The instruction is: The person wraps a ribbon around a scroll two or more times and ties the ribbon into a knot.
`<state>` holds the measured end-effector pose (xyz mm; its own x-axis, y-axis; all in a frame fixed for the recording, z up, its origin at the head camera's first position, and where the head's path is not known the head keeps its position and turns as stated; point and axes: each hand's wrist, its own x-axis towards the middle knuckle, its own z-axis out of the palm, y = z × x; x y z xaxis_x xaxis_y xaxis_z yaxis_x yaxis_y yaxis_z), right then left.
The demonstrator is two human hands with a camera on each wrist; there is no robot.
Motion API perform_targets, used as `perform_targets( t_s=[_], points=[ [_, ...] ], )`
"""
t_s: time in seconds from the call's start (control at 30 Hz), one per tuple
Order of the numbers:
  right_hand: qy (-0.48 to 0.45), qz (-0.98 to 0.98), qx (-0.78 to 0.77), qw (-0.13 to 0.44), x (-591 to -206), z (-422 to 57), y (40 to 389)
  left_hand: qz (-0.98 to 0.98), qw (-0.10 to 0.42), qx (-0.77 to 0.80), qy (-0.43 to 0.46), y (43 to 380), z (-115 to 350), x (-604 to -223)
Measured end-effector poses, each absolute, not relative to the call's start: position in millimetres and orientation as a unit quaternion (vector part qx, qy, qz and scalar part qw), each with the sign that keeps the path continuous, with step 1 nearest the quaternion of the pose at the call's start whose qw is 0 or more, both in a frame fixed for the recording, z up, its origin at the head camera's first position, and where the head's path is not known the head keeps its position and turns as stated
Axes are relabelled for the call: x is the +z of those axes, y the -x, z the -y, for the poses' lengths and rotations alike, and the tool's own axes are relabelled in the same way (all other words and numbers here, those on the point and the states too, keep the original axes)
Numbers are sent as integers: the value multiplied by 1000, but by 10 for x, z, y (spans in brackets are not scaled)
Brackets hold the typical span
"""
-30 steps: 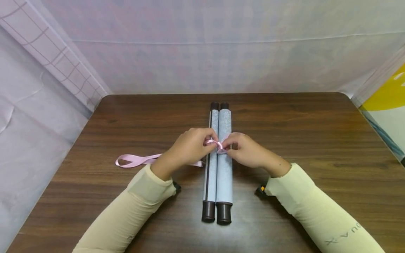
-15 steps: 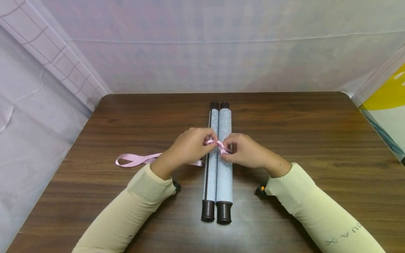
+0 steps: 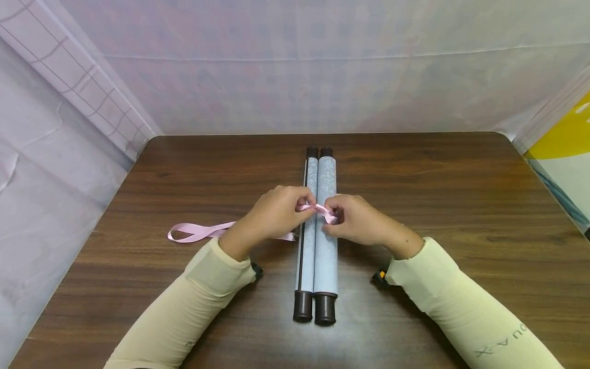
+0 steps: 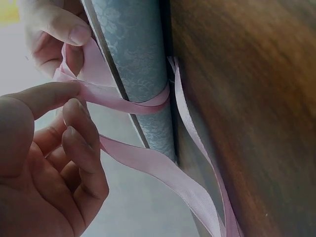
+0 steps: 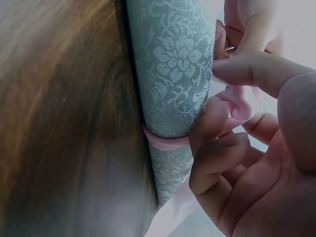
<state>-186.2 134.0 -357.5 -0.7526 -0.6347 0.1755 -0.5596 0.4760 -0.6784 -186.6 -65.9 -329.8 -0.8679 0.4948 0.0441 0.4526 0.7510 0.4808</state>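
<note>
A pale blue scroll (image 3: 325, 261), rolled from both ends into two rolls side by side, lies lengthwise on the table with dark brown end knobs. White flower patterns show on its cloth in the wrist views. A pink satin ribbon (image 4: 153, 103) passes around the rolls. Above them, my left hand (image 3: 278, 212) pinches the ribbon between thumb and fingertips. My right hand (image 3: 361, 220) has curled fingers at a twisted ribbon loop (image 5: 239, 106) over the right roll; its exact grip is partly hidden.
A loose ribbon tail (image 3: 195, 233) lies looped on the brown wooden table (image 3: 438, 195), left of the scroll and passing under my left wrist. White patterned cloth (image 3: 295, 66) hangs behind the table's far edge.
My right fingers have shifted slightly on the ribbon, and the bit between the hands now slants down to the right in a longer twist. The left hand stays nearly still.
</note>
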Motion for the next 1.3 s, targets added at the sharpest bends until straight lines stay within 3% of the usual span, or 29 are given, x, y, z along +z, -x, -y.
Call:
perform_targets(
  t_s=[0.3,0.67,0.9,1.3],
  points=[
    [340,-861,-375,45,-3532,-1354,1855,-935,48,251,-246,1872,686,-3283],
    [281,-900,-331,-26,-3422,-1387,1851,-935,53,255,-240,1879,709,-3264],
    [239,-888,-388,-58,-3385,-1412,1883,-935,53,257,-239,1892,722,-3263],
    [196,-834,-515,-16,-3318,-1484,1916,-933,34,253,-254,1918,745,-3271]
  ],
)
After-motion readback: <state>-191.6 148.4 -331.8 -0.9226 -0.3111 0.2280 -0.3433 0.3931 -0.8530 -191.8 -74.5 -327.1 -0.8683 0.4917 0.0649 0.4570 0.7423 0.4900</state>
